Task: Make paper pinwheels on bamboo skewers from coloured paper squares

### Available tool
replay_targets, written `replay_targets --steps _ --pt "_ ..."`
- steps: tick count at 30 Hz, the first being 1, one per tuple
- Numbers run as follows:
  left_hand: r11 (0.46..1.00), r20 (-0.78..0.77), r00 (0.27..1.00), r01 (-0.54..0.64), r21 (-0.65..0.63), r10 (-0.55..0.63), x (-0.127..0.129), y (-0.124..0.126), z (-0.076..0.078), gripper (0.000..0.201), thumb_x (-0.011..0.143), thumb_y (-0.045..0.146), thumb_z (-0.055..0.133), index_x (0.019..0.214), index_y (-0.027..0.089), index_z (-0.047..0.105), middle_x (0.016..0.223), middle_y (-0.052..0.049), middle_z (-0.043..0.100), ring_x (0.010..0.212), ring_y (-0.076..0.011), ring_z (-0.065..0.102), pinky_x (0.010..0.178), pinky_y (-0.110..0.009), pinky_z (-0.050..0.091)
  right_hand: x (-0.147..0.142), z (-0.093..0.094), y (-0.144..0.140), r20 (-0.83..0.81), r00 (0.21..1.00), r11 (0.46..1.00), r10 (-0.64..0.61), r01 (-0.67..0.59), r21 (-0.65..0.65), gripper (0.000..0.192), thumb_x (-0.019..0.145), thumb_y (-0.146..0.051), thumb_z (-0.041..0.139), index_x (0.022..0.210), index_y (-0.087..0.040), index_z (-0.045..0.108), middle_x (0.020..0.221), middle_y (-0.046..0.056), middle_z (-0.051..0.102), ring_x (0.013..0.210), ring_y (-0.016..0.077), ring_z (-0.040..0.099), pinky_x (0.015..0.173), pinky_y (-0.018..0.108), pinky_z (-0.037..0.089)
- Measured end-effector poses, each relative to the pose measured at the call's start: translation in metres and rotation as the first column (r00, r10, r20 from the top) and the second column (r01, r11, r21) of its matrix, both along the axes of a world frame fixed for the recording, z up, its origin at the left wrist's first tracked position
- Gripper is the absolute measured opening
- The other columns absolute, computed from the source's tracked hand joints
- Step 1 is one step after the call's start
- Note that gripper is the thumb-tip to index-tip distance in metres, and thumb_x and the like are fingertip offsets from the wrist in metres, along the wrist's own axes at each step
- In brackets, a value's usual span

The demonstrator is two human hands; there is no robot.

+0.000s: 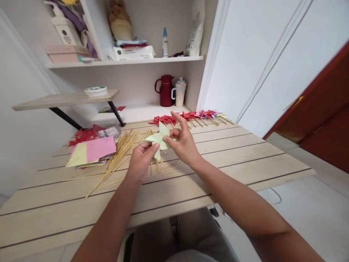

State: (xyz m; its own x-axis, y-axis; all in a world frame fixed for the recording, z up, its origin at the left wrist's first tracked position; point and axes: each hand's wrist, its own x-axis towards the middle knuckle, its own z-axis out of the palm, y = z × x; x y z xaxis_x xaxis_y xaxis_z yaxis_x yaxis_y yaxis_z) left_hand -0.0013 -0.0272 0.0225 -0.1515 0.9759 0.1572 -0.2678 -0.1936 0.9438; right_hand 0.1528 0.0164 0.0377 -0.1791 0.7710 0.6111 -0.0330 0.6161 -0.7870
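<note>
Hands are working together just above the bench, shaping a pale green paper pinwheel that is being held in the air between them, over the loose pile of wooden sticks. Left hand is supporting the pinwheel from below, its fingers curled and pinching the lower vane. Right hand is pinching the centre, thumb and forefinger pressed together on the gathered tips while the remaining fingers are lifting clear. Judged from this grip, the step in hand is the gathering of the vane tips at the hub; doing it well is likely calling for a light, steady pinch at the centre so that no tip is slipping out, for the lower hand to be keeping the sheet flat without creasing the curved vanes, and for the tips to be overlapping squarely. Sheets of pink and yellow paper are lying left of the sticks. Finished red pinwheels are lying in a row along the far edge of the bench, well apart from the hands.
</note>
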Motion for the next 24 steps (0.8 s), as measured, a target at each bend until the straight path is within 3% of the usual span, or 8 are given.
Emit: replay_targets --steps 4,11,17,24 --pt "0.999 -0.016 1.000 0.018 0.033 -0.017 -0.0005 0.0006 -0.0017 0.029 0.072 0.036 0.086 0.094 0.018 0.080 0.095 -0.007 0.078 0.095 -0.0202 0.070 0.090 -0.032 0.053 0.0003 -0.0004 0.0011 -0.012 1.000 1.000 0.000 0.000 -0.014 0.078 0.084 -0.015 0.069 0.153 -0.030 0.035 0.070 -0.007 0.053 0.064 0.0161 0.052 0.067 0.035 0.045" --pt "0.990 -0.039 0.989 -0.141 -0.005 0.140 0.0007 0.0006 -0.0007 0.031 0.063 0.036 0.092 0.082 0.017 0.078 0.087 -0.005 0.076 0.084 -0.0173 0.069 0.086 -0.031 0.052 -0.0011 -0.0004 -0.0010 0.008 1.000 1.000 0.012 -0.012 0.007 0.073 0.085 -0.016 0.068 0.151 -0.031 0.038 0.070 -0.007 0.052 0.066 0.0159 0.051 0.068 0.034 0.046" --pt "0.984 -0.058 0.982 -0.179 -0.010 0.178 -0.0003 0.0006 0.0004 0.032 0.061 0.039 0.092 0.079 0.016 0.078 0.082 -0.006 0.076 0.078 -0.0177 0.068 0.077 -0.031 0.053 -0.0006 -0.0007 -0.0008 0.046 0.999 0.999 0.030 -0.029 -0.017 0.069 0.085 -0.019 0.069 0.148 -0.030 0.042 0.070 -0.006 0.051 0.063 0.0159 0.050 0.065 0.034 0.046" --pt "0.978 -0.145 0.967 -0.208 0.015 0.208 0.0006 -0.0021 0.0034 0.031 0.063 0.041 0.091 0.077 0.017 0.077 0.076 -0.004 0.073 0.072 -0.0179 0.065 0.068 -0.030 0.050 -0.0004 -0.0027 0.0000 0.079 0.996 0.998 0.049 -0.046 -0.029 0.078 0.087 -0.021 0.069 0.155 -0.032 0.031 0.066 -0.008 0.049 0.058 0.0152 0.048 0.063 0.034 0.049"
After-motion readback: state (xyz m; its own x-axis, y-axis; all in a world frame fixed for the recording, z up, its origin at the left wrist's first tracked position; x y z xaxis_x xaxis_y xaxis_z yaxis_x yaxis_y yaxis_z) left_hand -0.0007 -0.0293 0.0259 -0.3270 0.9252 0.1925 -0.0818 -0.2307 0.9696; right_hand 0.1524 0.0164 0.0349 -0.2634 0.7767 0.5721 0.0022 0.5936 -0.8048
